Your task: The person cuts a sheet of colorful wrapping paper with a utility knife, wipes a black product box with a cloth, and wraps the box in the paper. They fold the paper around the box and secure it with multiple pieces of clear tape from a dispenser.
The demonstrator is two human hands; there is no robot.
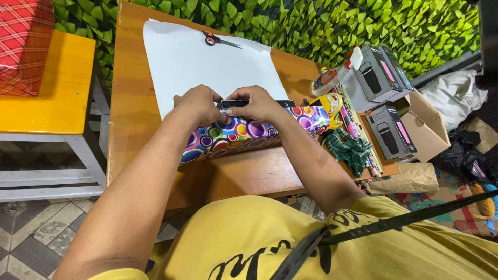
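The left hand (199, 105) and the right hand (254, 103) are seen close together at the middle of the tabletop (129, 103), both pressed down with fingers curled narrowly onto the upper edge of a sheet of gift wrap printed with bright circles (244, 135), which is being folded over a dark box (249, 103) of which only a thin strip shows between the fingertips. The paper is held pinched against the box by both hands, so the step in hand is judged to be the closing of the wrap along the top seam; the seam is not yet fixed. For the next move, it is judged that one hand must be kept on the fold while tape is fetched with the other, or the paper will spring open. The wrapped box lies near the front edge of the tabletop, slanting toward the right side. Behind it a large white sheet (207, 62) is spread toward the far edge, with orange-handled scissors (218, 40) resting on its far part. Toward the right edge a yellow tape roll (332, 102), a glue bottle (332, 78), rolled wrapping papers (353, 119) and a green checked ribbon bow (350, 148) are found, and grey product boxes (378, 72) stand at the far right corner beside an open cardboard carton (428, 129)
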